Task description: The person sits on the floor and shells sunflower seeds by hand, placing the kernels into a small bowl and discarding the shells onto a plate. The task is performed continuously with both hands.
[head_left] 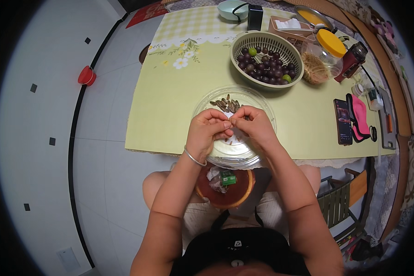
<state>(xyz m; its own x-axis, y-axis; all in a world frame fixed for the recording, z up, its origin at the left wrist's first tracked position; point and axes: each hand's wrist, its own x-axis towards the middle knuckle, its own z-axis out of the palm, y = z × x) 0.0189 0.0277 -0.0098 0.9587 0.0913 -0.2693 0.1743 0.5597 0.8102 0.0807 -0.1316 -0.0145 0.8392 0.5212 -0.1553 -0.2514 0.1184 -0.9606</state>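
Observation:
My left hand point(210, 129) and my right hand point(253, 125) meet fingertip to fingertip over a round clear plastic dish point(267, 106). Both are closed in a pinch; whatever sits between the fingertips is too small and too hidden to make out. Just beyond my fingers, a small heap of long dark striped seeds point(226, 105), like sunflower seeds, lies in the dish. A few small brownish bits and something white show beneath my hands, partly covered by them.
Past the dish stands a colander point(235, 69) with dark grapes point(267, 69). To its right are a yellow-lidded jar point(324, 53) and a dark red bottle point(354, 62). A phone point(343, 122) and pink case point(359, 117) lie right. Below the table edge is a round bin point(246, 191).

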